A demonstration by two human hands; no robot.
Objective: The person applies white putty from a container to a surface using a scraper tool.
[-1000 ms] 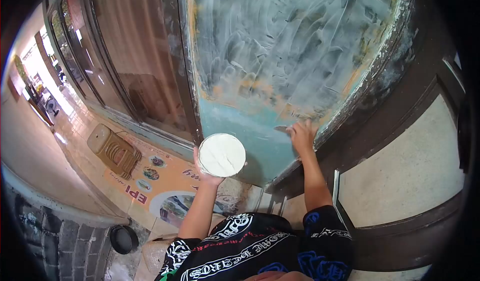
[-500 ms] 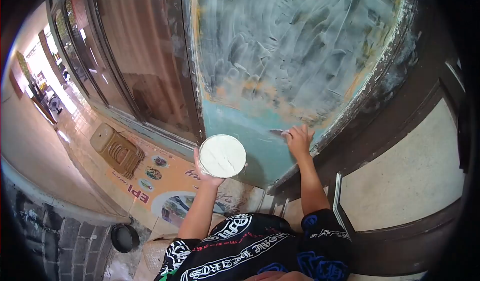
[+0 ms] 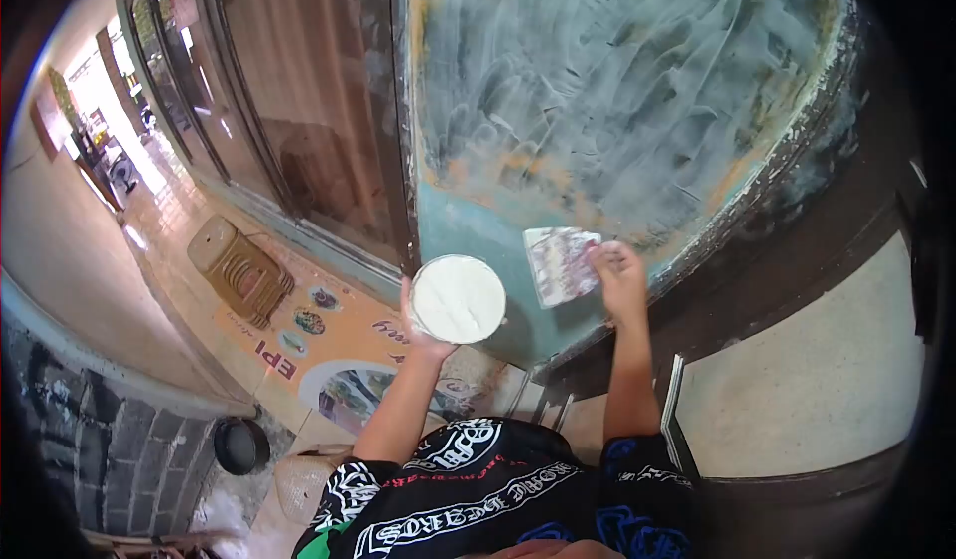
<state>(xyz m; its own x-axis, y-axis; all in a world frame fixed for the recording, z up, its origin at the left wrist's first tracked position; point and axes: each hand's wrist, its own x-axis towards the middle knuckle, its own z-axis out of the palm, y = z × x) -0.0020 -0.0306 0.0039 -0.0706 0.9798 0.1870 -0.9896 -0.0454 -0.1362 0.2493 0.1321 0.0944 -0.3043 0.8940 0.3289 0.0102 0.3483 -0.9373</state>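
My left hand (image 3: 425, 338) is wrapped around the side and underside of a round tub of white putty (image 3: 458, 300), whose surface has a groove across it. To its right, my right hand (image 3: 619, 272) pinches a flat putty scraper (image 3: 562, 263) by one edge. The scraper's broad face is turned up and smeared with white over a dark reddish tone. Behind it stands a wall panel (image 3: 617, 91) covered in grey-white smears, with orange-brown patches and a plain teal strip (image 3: 468, 223) along the bottom.
A brown plastic stool (image 3: 239, 270) lies on an orange printed banner (image 3: 349, 335) at the left. Dark-framed windows (image 3: 299, 101) border the panel on the left, a brown frame (image 3: 767, 230) on the right. A black round pan (image 3: 242, 446) sits by the grey block wall (image 3: 119, 469).
My right hand has drawn back from the wall and turned the scraper, so its broad face now shows. The view has shifted slightly; my left hand still holds the tub.
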